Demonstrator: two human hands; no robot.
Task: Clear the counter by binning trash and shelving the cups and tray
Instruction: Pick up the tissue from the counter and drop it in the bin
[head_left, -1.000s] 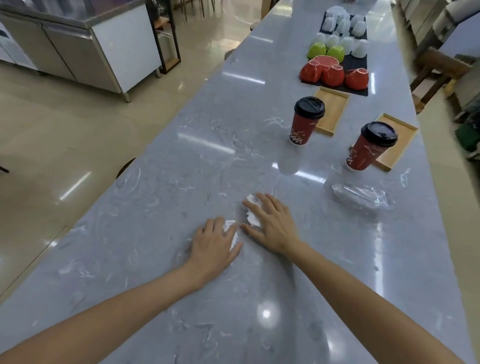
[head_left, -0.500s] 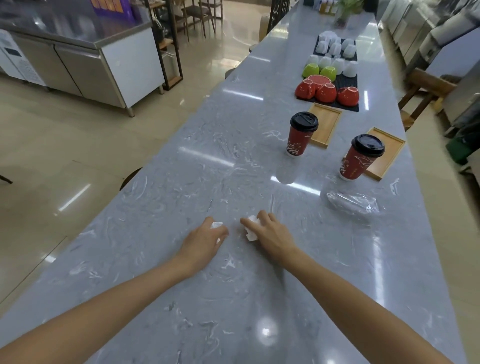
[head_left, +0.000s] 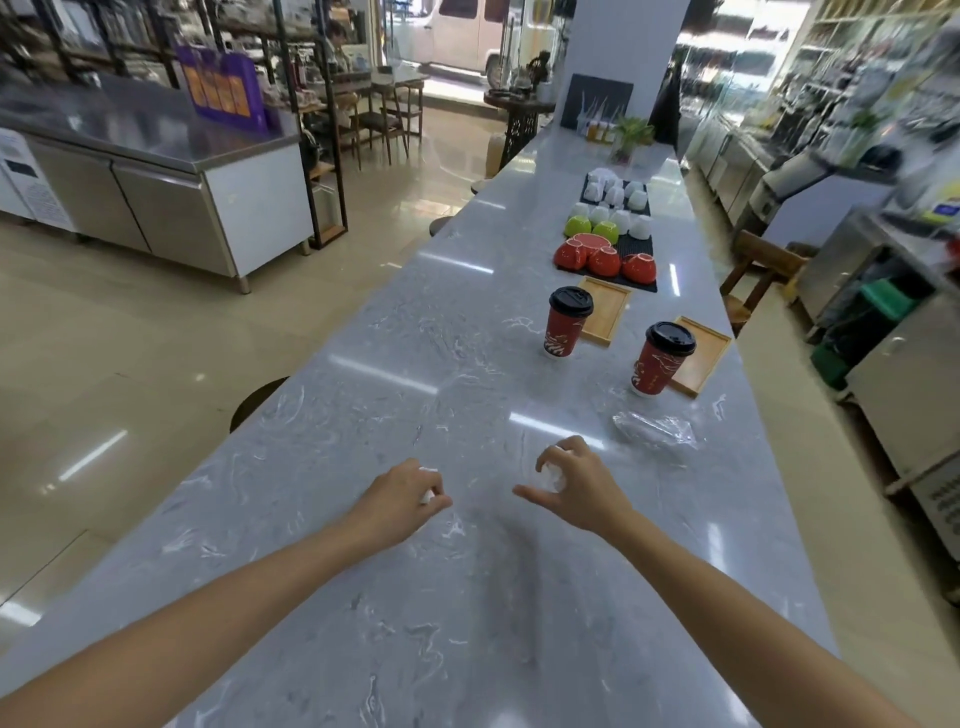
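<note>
Head view: red cups (head_left: 563, 332) bear white patterns, no legible writing.

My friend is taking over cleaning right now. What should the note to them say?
Left hand grips a small white paper wad; right hand grips another crumpled white wad.
On the counter: clear plastic wrapper, two lidded red paper cups, two wooden trays.
Done: both wads picked up.
Left: bin the wads and wrapper, then shelve cups and tray.
</note>
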